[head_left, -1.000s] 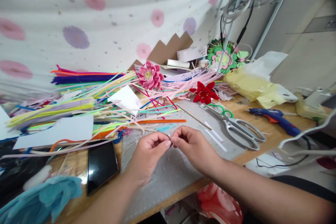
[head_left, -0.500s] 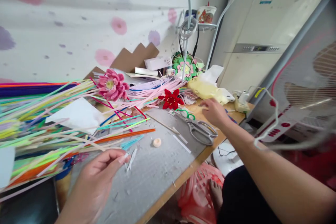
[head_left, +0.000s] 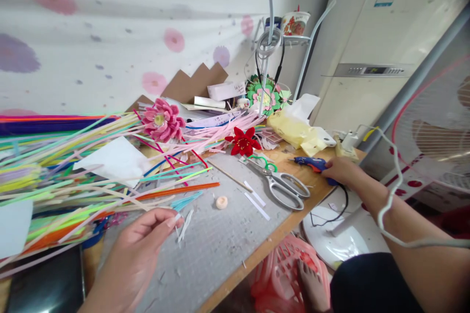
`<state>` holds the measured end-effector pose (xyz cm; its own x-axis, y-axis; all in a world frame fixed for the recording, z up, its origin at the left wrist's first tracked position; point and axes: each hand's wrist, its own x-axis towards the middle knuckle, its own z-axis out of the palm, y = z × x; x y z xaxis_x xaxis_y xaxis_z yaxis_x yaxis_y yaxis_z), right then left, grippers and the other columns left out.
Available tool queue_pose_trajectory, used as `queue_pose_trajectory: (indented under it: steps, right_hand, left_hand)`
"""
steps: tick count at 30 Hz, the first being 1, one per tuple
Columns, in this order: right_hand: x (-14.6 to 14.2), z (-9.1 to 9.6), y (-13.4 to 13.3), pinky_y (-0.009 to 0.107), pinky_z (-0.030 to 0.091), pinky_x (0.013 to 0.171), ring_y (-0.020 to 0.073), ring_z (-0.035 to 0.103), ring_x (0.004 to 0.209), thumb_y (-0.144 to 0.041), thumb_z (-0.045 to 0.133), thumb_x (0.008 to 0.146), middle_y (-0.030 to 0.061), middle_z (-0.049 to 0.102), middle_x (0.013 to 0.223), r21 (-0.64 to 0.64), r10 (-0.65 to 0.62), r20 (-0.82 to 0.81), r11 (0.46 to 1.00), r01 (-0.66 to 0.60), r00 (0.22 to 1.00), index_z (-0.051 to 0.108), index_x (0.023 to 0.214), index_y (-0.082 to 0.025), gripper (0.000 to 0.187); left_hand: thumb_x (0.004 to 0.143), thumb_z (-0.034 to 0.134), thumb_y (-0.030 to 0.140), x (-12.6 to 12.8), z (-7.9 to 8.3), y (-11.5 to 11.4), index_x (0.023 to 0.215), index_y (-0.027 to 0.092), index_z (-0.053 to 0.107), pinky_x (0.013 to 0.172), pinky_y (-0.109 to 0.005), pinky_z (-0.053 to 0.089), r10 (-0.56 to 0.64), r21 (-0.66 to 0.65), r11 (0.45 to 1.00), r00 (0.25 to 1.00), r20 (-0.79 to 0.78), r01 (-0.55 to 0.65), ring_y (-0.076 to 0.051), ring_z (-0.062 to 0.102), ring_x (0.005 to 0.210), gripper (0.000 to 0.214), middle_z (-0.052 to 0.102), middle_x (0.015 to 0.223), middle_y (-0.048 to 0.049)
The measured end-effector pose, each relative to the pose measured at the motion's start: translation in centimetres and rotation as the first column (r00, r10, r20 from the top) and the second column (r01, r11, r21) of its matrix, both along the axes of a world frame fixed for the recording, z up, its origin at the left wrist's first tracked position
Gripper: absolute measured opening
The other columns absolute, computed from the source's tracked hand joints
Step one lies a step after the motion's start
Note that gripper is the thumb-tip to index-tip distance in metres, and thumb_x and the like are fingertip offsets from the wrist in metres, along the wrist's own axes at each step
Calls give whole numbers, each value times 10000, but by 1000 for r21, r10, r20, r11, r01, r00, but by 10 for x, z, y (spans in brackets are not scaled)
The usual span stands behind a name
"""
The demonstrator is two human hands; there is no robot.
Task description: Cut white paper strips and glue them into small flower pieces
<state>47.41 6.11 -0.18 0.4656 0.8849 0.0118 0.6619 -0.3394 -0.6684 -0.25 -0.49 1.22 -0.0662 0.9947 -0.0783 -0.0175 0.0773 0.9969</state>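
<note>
My left hand (head_left: 141, 239) is closed in a pinch over the grey mat, holding a small bunch of thin white strips (head_left: 186, 225) that hang from the fingertips. At the right side of the table my right hand (head_left: 340, 170) is wrapped around a blue glue gun (head_left: 310, 162) with an orange trigger. The nozzle points left and a dark cord trails down from the handle. Grey-handled scissors (head_left: 290, 190) lie between the hands, along with green-handled scissors (head_left: 270, 166). On the mat sit a roll of tape (head_left: 221, 202) and two white strips (head_left: 257, 206).
Many coloured pipe cleaners (head_left: 73, 156) cover the left and back. A pink flower (head_left: 161, 120) and a red flower (head_left: 244, 142) rest among them. A yellow bag (head_left: 292, 129) is at the back right. Beyond the table edge stand a pink basket (head_left: 275, 269) and a fan (head_left: 436, 127).
My right hand has moved right and towards me, from beside the yellow bag, and now grips the glue gun. The left hand keeps its pinch on the strips. The view has shifted slightly.
</note>
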Motion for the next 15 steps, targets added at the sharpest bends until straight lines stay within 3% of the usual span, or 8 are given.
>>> queue_pose_trajectory:
  steps: [3, 6, 8, 9, 11, 15]
  right_hand:
    - [-20, 13, -7, 294, 528, 554, 155, 600, 591, -228, 661, 779, 7, 605, 644, -37, -20, -163, 999, 14, 986, 616, 763, -145, 96]
    - [-69, 31, -20, 240, 510, 518, 129, 574, 528, -211, 656, 692, -16, 577, 584, 59, 117, -377, 993, -102, 919, 601, 774, -189, 102]
    - [-114, 39, -34, 189, 448, 451, 96, 532, 484, -184, 696, 613, -32, 581, 592, 182, 250, -643, 968, -172, 724, 604, 840, -200, 246]
    - [-137, 41, -42, 166, 415, 429, 77, 512, 476, -171, 716, 586, -39, 591, 621, 205, 289, -694, 957, -203, 659, 606, 866, -204, 302]
    - [-178, 43, -58, 157, 395, 436, 75, 515, 521, -129, 709, 534, -32, 620, 690, 171, 333, -738, 934, -315, 586, 623, 877, -189, 359]
    - [-227, 42, -76, 186, 329, 430, 76, 444, 479, -138, 646, 497, -38, 546, 540, 38, 313, -753, 898, -437, 578, 614, 702, -146, 207]
  left_hand:
    - [684, 718, 351, 0, 1, -1, 676, 188, 669, 735, -292, 416, 8, 24, 1000, 1000, -20, -8, -185, 575, 794, 170, 661, 715, 0]
    - [713, 692, 333, 0, -1, -3, 703, 180, 662, 698, -291, 397, 20, 38, 999, 999, -39, -19, -172, 567, 743, 157, 646, 698, 2]
    - [723, 680, 319, 0, -2, -3, 710, 178, 654, 664, -281, 383, 28, 50, 998, 999, -41, -26, -160, 550, 717, 144, 629, 686, 7]
    - [727, 673, 311, 0, -3, -4, 701, 177, 649, 654, -277, 378, 34, 51, 998, 999, -36, -32, -153, 539, 704, 139, 619, 681, 10]
    - [734, 662, 297, -1, -3, -4, 690, 175, 644, 649, -271, 371, 36, 65, 997, 999, -40, -33, -143, 527, 695, 131, 608, 676, 13]
    - [751, 648, 292, -2, -1, -6, 698, 182, 639, 665, -269, 377, 41, 75, 996, 998, -36, -38, -143, 531, 711, 123, 590, 668, 18]
